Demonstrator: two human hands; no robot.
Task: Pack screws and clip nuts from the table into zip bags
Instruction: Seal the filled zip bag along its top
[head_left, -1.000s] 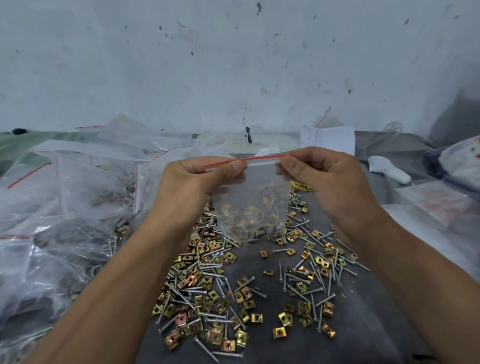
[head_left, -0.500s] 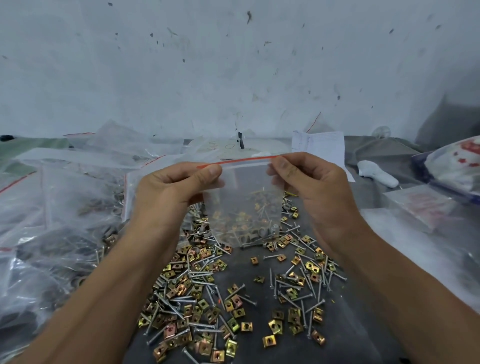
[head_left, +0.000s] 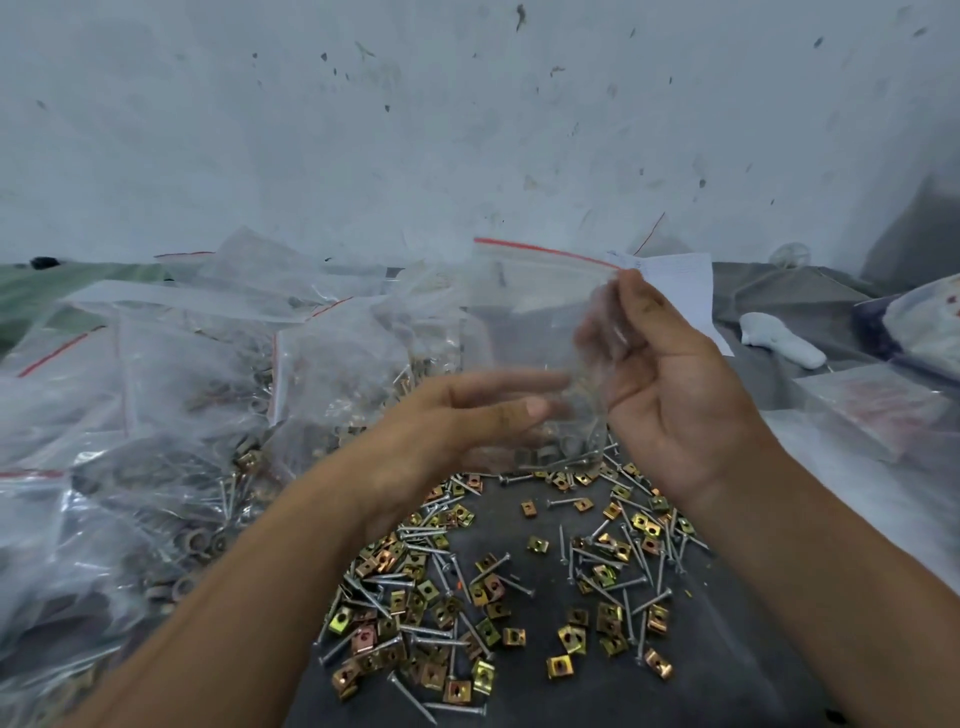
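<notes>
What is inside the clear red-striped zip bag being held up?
The clear zip bag holds a small heap of silver screws and brass-coloured clip nuts at its bottom. Blur and the left hand hide their count.

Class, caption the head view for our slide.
Right hand holds a filled zip bag above loose screws and clip nuts.

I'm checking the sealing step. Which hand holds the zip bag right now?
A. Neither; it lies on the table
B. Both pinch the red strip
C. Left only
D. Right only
D: the right hand holds the zip bag in the air; the left hand is open beside it.
</notes>
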